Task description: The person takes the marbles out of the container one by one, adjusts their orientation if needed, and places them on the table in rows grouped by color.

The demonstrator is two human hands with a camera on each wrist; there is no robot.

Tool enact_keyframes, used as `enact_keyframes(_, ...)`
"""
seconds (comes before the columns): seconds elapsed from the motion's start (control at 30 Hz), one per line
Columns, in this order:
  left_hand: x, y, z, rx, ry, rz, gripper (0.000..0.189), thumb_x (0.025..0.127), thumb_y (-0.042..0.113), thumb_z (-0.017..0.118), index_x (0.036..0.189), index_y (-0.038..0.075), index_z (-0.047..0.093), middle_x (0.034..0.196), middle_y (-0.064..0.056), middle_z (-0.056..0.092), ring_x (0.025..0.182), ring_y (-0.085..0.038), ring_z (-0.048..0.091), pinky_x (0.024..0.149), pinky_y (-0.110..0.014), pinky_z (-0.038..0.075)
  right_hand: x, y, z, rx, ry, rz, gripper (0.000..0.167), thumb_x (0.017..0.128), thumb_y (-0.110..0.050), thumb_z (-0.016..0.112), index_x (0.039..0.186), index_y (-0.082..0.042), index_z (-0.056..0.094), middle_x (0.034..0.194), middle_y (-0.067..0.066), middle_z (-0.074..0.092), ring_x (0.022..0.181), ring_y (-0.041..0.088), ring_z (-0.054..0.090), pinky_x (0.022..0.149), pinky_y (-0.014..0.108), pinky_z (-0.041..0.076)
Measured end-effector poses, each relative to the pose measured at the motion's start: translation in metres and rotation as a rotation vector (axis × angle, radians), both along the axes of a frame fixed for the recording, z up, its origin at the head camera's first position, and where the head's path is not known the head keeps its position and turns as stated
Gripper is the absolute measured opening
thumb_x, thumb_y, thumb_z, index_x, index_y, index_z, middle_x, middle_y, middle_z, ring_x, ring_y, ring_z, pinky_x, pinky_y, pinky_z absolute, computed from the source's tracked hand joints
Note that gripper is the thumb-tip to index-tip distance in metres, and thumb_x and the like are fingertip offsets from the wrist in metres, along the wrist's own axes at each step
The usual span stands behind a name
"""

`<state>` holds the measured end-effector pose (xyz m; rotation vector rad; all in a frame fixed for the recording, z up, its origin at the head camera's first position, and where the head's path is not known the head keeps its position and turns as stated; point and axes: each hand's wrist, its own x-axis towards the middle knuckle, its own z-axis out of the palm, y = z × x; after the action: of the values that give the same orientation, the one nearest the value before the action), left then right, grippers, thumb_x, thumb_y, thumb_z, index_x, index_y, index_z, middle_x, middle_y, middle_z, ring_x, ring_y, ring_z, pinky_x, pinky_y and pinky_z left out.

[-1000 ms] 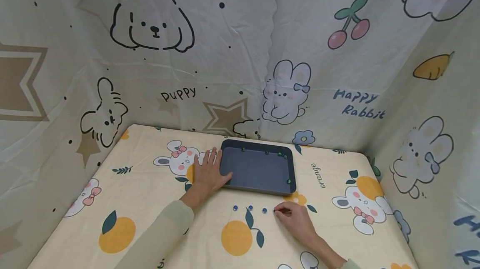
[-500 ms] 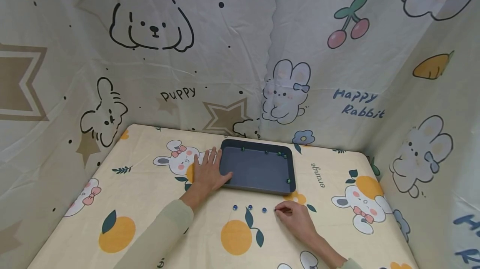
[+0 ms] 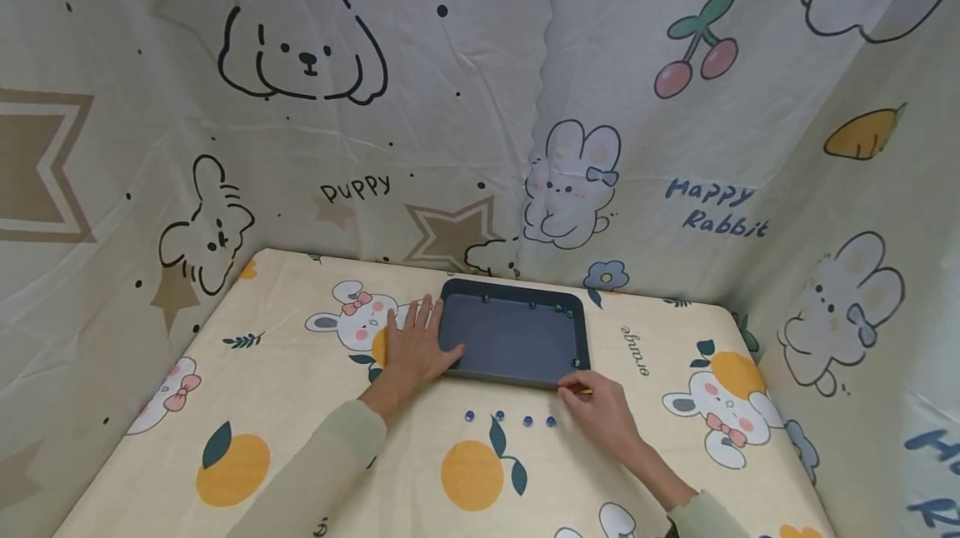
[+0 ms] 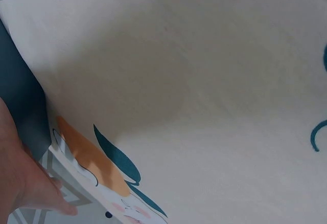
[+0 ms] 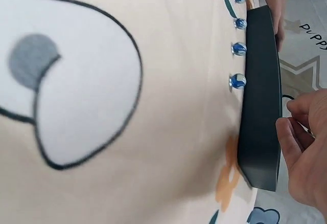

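Note:
A dark grey rectangular tray (image 3: 510, 338) lies on the cloth-covered table, with several small green marbles along its far and right sides. My left hand (image 3: 415, 346) rests against its left end, fingers spread and thumb over the near corner. At the tray's near right rim is my right hand (image 3: 600, 409), fingers bent. The right wrist view shows the right hand's thumb and fingertips (image 5: 287, 124) just over the rim, slightly apart. One green marble (image 3: 576, 363) sits inside the tray, close to these fingertips. In front of the tray, several blue marbles (image 3: 528, 421) stand in a row.
The tablecloth (image 3: 300, 438) is cream with printed oranges and rabbits. A printed fabric wall (image 3: 450, 146) rises right behind the tray, and similar fabric stands on both sides.
My right hand has left the rightmost blue marble, which now stands in the row, and moved up to the tray's near right rim. The left hand and tray stay put.

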<state>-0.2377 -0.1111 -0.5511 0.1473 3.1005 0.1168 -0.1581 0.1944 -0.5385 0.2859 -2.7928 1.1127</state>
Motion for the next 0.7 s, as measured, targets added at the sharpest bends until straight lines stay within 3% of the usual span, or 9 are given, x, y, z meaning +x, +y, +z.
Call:
enact_keyframes(0.17,0.000,-0.001,-0.002,0.003,0.002,0.003,0.097,0.088,0.072,0.048,0.160,0.011,0.023,0.164,-0.013,0.019,0.149,-0.034,0.020,0.115,-0.065,0.006,-0.030,0.001,0.013,0.037,0.049,-0.001,0.008,0.090,-0.006,0.073,0.097,-0.005,0.075,0.090,0.000,0.069,0.080,0.015,0.063,0.072,0.030,0.057)
enact_keyframes(0.4,-0.002,-0.001,-0.005,0.009,0.008,0.002,0.097,0.088,0.071,0.049,0.160,0.011,0.023,0.164,-0.013,0.020,0.149,-0.035,0.020,0.115,-0.066,0.006,-0.078,-0.002,0.017,0.149,0.013,-0.038,0.020,0.092,-0.008,0.070,0.112,-0.002,0.073,0.102,0.009,0.071,0.089,0.022,0.066,0.080,0.037,0.057)
enact_keyframes(0.7,-0.002,-0.001,-0.002,0.003,0.001,-0.005,0.097,0.088,0.072,0.048,0.160,0.012,0.023,0.164,-0.013,0.019,0.149,-0.034,0.020,0.115,-0.065,0.006,-0.130,-0.003,0.018,0.334,0.030,-0.038,0.019,0.089,-0.002,0.066,0.106,0.002,0.073,0.095,0.013,0.070,0.079,0.023,0.061,0.072,0.040,0.054)
